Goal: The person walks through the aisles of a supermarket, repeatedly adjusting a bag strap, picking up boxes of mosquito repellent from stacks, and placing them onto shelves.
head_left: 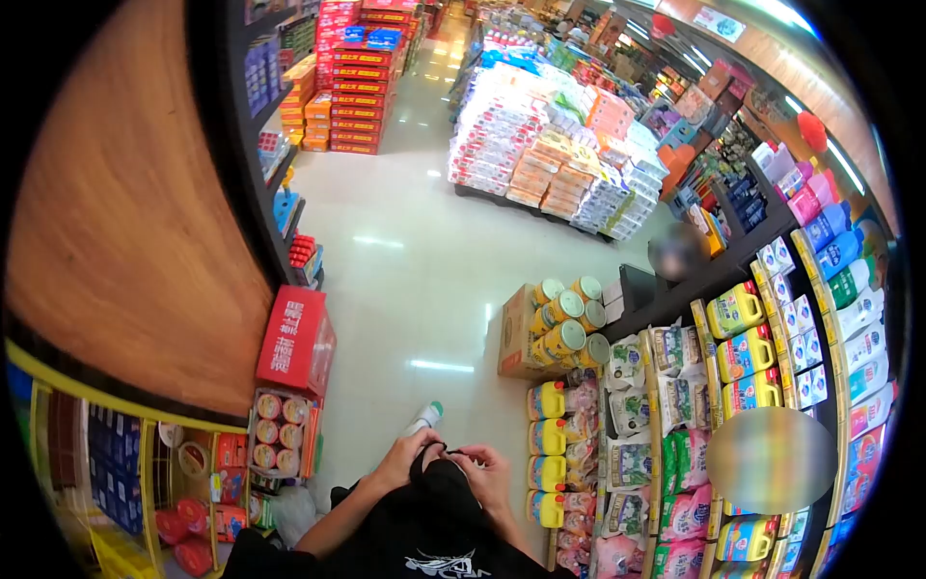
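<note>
Both hands are close together in front of my black shirt [424, 531], at the lower middle of the view. My left hand [400, 458] has its fingers bent round a black strap or fabric edge [424, 467]. Just to the right, my right hand [485, 471] has curled fingers near the same black material; what they grip is too small to make out. A light shoe [424, 418] shows on the floor beyond my hands.
A red box [295, 343] and a crate of round tubs [280, 432] stand at left. Shelves of yellow jugs [547, 434] and bags [627, 410] line the right. A carton of cans [526, 333] and stacked paper packs [550, 145] stand ahead.
</note>
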`<state>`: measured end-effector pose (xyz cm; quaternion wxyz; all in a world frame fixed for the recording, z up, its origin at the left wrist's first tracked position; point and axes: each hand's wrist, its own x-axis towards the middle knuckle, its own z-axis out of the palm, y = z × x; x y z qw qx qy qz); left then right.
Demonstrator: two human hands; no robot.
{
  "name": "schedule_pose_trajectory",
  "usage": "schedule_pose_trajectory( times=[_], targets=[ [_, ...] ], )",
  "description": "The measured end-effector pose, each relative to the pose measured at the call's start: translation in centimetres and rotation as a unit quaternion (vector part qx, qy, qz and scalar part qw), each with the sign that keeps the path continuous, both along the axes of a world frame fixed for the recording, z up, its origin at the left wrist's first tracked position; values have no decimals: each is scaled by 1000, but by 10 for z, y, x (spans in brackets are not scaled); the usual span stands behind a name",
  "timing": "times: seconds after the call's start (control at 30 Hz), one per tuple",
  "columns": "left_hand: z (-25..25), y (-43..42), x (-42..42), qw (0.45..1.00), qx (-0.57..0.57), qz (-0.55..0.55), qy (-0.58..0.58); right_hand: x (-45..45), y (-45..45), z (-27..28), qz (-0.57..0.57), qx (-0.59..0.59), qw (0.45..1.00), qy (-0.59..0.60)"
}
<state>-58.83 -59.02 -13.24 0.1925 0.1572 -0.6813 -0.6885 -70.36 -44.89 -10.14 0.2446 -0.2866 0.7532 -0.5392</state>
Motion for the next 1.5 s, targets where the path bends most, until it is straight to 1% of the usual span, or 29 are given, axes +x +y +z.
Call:
schedule_pose_trajectory(
  times=[0.1, 0.2, 0.3, 0.4, 0.5, 0.6, 0.7, 0.73, 0.8, 0.9, 1.0, 1.07, 1.1, 1.13, 1.17, 1.27, 1.3, 1.4, 1.5],
  targets=[
    [-5, -24, -20, 999, -27, -28, -18, -23, -19, -24, 0, 11, 999, -34],
    [6, -53, -44, 994, -58, -62, -65, -53, -41, -45, -3, -53, 973, -224],
    [-9, -78, -73, 990, -93, -79, -72, -87, -62, -59, 35, -28, 963, -266],
    [-11, -99, -106, 990, -122, -68, -27, -118, -83, -66, 65, -22, 955, -288],
    [-2, -125, -137, 988, -116, -101, -24, -155, -100, -64, 103, 38, 898, -426],
    [-17, -151, -164, 972, -191, -137, 9, -176, -115, -84, 111, -19, 891, -440],
    [-22, -167, -184, 973, -179, -146, -4, -193, -131, -86, 118, -29, 865, -487],
    [-17, -172, -190, 973, -178, -146, -20, -196, -135, -87, 118, -44, 855, -503],
    [-20, -185, -203, 970, -179, -165, -17, -206, -147, -92, 122, -74, 837, -529],
    [-25, -206, -223, 968, -158, -192, -13, -225, -165, -96, 128, -37, 833, -537],
    [-28, -236, -253, 963, -154, -220, 1, -244, -188, -102, 127, -42, 830, -542],
    [-29, -259, -274, 955, -150, -256, 27, -261, -208, -101, 139, -23, 839, -526],
    [-26, -274, -286, 950, -165, -262, 39, -274, -224, -96, 146, -16, 846, -513],
    [-21, -289, -299, 945, -181, -268, 51, -282, -241, -90, 141, -3, 864, -483],
    [-15, -305, -307, 940, -198, -271, 64, -290, -257, -86, 144, -4, 864, -482],
    [-9, -355, -326, 941, -200, -260, 77, -315, -307, -74, 161, -1, 867, -472],
    [-8, -372, -334, 943, -202, -253, 83, -323, -327, -71, 173, -7, 859, -482],
    [-6, -417, -344, 952, -141, -261, 81, -341, -369, -68, 204, -18, 838, -506],
    [4, -460, -350, 953, -135, -248, 110, -353, -417, -70, 235, -36, 827, -509]
  ],
)
